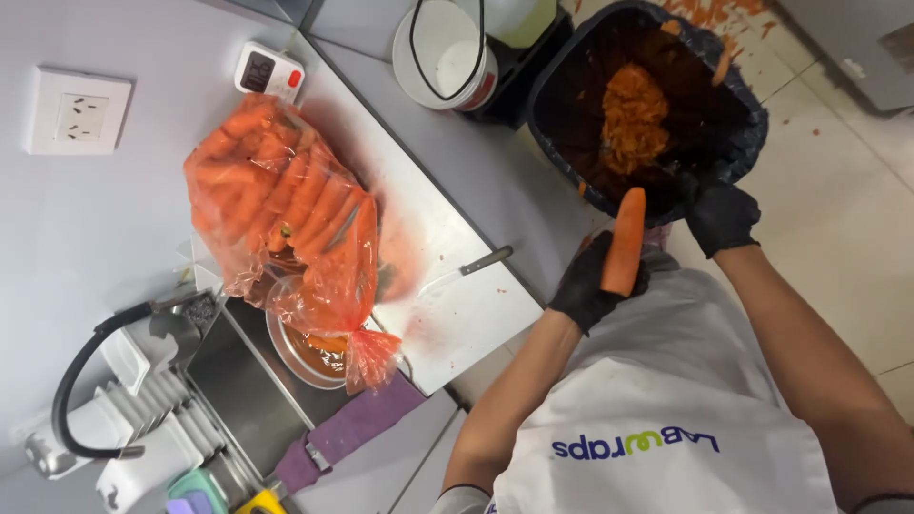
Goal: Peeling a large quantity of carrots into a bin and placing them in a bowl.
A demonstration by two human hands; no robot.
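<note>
Pale floor tiles [838, 238], flecked with orange scraps, run along the right, and a white cutting-board surface [457, 314] lies on the steel counter to the left. Both hands wear black gloves. The left hand [595, 281] is clenched around the lower end of a long peeled orange carrot [625, 240], holding it upright with its tip pointing at the rim of a black bin lined with a dark plastic bag [571, 76]. A heap of orange carrot peelings [633, 114] sits inside that bin. The right hand [721, 214] is closed just beside the carrot at the bin's near edge; what it grasps cannot be told from this view. A white apron [666, 419] covers the person's front below the hands.

On the white surface rests a large clear plastic bag packed with orange carrots [281, 205], its knotted end hanging over a round metal bowl [305, 357] in the steel sink [238, 381]. A knife with a dark handle [471, 266] lies flat on the surface, well apart from the hands. A white bucket with a wire handle [443, 52] stands near the bin, and a white wall socket [76, 112] is on the wall at far left.
</note>
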